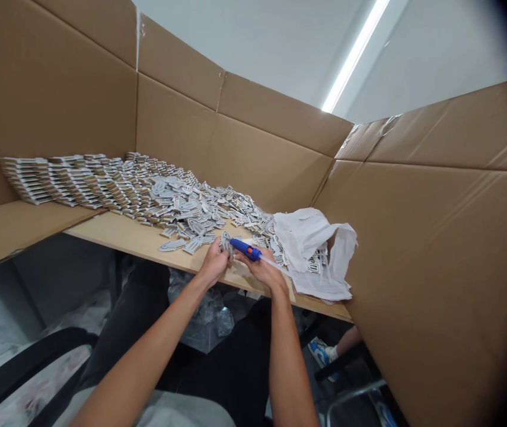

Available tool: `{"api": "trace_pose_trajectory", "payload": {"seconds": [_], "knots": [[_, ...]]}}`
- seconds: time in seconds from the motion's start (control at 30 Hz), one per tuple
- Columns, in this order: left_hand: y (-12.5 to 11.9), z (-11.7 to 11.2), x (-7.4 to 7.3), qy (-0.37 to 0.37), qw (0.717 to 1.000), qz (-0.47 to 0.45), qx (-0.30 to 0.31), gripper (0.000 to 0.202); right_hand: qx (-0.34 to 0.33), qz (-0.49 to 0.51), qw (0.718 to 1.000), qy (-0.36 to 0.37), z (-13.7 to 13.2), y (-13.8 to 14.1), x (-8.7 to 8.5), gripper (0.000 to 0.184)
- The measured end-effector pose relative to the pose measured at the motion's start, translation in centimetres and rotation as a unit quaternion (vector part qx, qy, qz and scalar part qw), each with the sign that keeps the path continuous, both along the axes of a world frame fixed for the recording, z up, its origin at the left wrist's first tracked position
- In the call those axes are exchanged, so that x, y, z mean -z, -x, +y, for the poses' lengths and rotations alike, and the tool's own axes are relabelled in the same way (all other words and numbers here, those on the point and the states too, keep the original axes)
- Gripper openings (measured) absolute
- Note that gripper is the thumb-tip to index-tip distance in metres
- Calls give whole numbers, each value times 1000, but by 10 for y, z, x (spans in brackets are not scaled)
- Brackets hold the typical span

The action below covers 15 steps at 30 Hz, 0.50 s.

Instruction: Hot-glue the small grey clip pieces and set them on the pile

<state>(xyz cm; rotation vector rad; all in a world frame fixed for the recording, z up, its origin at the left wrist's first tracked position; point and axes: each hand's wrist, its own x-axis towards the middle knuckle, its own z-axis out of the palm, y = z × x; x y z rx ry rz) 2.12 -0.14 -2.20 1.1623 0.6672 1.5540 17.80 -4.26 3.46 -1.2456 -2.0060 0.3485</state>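
Observation:
My left hand [214,264] is closed on a small flat grey piece [225,239], held upright above the table's front edge. In my right hand [268,274] is a blue hot glue gun [245,248] with an orange trigger, its tip pointing left against or very near the grey piece. A pale glue stick [275,264] sticks out of the gun's rear. Just beyond my hands lies a loose heap of similar grey pieces [186,207]. The fingertips of my right hand are partly hidden.
Neat stacks of pieces [66,181] line the left and back. A white plastic bag [302,240] lies over pieces at the right. Cardboard walls [271,142] enclose the wooden tabletop [120,231]. Below, another person's shoe [319,351] shows at the right.

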Motion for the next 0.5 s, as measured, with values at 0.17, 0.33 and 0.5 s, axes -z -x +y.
{"api": "trace_pose_trajectory", "payload": {"seconds": [0.17, 0.33, 0.5], "knots": [[-1, 1, 0, 6, 1000, -2, 2, 35, 15, -7, 1000, 4, 1, 0, 1, 37], [-1, 0, 0, 4, 1000, 5, 1, 32, 39, -17, 999, -3, 0, -1, 0, 37], [-2, 2, 3, 1, 1000, 24, -12, 30, 16, -9, 1000, 1, 2, -3, 1, 35]]}}
